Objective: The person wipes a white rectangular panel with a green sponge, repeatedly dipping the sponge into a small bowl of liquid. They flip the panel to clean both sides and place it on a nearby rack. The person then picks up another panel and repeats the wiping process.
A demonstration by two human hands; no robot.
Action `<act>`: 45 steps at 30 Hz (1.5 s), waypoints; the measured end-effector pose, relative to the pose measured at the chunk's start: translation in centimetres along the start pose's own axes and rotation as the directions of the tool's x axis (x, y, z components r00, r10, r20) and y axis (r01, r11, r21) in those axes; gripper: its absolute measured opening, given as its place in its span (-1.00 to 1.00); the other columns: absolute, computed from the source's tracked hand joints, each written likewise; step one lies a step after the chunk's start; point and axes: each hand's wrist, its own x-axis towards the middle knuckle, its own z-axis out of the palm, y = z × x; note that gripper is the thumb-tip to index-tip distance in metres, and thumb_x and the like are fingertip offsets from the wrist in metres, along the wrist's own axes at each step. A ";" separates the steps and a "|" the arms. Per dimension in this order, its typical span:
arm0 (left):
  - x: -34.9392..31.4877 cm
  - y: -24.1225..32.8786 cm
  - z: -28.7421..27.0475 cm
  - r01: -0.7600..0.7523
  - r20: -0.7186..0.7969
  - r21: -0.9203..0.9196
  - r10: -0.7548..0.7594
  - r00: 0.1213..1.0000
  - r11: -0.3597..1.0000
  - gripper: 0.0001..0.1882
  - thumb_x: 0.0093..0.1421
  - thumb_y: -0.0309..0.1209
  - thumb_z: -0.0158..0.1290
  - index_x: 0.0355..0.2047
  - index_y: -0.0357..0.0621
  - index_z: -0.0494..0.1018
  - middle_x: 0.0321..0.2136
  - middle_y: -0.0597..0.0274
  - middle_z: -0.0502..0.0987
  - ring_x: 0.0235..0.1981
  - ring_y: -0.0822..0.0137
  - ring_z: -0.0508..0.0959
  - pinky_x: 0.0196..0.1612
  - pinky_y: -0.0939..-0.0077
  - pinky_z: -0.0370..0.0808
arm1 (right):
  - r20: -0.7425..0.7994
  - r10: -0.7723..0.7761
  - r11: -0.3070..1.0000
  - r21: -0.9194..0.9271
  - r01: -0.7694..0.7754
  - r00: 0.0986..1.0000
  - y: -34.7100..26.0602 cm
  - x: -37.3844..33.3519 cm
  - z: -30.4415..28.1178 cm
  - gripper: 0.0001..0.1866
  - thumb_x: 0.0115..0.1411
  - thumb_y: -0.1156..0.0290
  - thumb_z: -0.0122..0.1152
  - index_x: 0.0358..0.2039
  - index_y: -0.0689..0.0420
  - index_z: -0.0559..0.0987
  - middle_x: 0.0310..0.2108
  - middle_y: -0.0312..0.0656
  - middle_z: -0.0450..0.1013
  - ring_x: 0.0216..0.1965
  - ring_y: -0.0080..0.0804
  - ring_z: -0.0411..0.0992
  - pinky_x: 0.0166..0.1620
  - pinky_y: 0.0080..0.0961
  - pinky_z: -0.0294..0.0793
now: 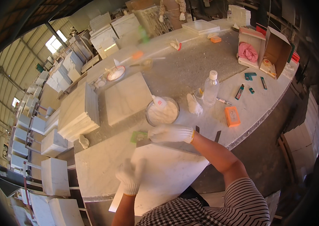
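A white marble slab lies in front of me, its near edge overhanging the worktable. Over its far edge is my right hand in a white knit glove, fingers pressed together on a thin grey blade. My left hand, gloved too, hovers over the slab's left part; motion smears its fingers. Beside the blade lies a green pad. Just beyond my right hand stands a bowl of white powder or paste, with a white squeeze bottle resting in it.
Stacked slabs and a flat slab lie at the left. To the right are a clear bottle, a crumpled glove, an orange box, small green boxes and an open carton. Another person stands beyond the table.
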 end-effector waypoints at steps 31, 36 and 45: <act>0.1 -0.1 0.2 -0.058 -0.038 0.037 0.059 0.998 0.998 -0.50 0.04 -0.07 0.37 -0.65 -0.13 0.36 -0.78 0.16 0.35 -0.74 0.07 0.39 -0.62 0.19 0.31 | 0.069 0.110 0.992 -0.065 -0.106 0.991 0.1 -0.3 -0.3 -0.81 0.44 0.34 0.08 -0.10 0.17 0.55 -0.22 -0.28 0.46 -0.17 -0.44 0.39 -0.05 -0.42 0.42; 0.1 0.2 -0.1 0.035 0.029 0.003 -0.036 0.999 0.999 -0.50 0.05 -0.06 0.37 -0.64 -0.13 0.37 -0.78 0.17 0.37 -0.74 0.06 0.41 -0.61 0.20 0.33 | -0.005 0.208 0.978 0.033 -0.207 0.978 1.1 -2.9 0.0 -0.73 0.44 0.24 0.07 -0.11 0.19 0.57 -0.23 -0.19 0.51 -0.17 -0.42 0.42 -0.03 -0.38 0.43; 0.1 -0.2 0.4 -0.016 -0.009 0.041 0.016 1.000 0.999 -0.49 0.05 -0.01 0.37 -0.64 -0.12 0.38 -0.76 0.17 0.38 -0.72 0.04 0.42 -0.60 0.17 0.34 | -0.027 0.365 0.924 0.135 -0.358 0.931 1.0 -5.0 -0.5 -0.60 0.47 0.13 0.05 0.03 0.21 0.57 -0.12 -0.19 0.55 -0.08 -0.40 0.46 0.06 -0.42 0.44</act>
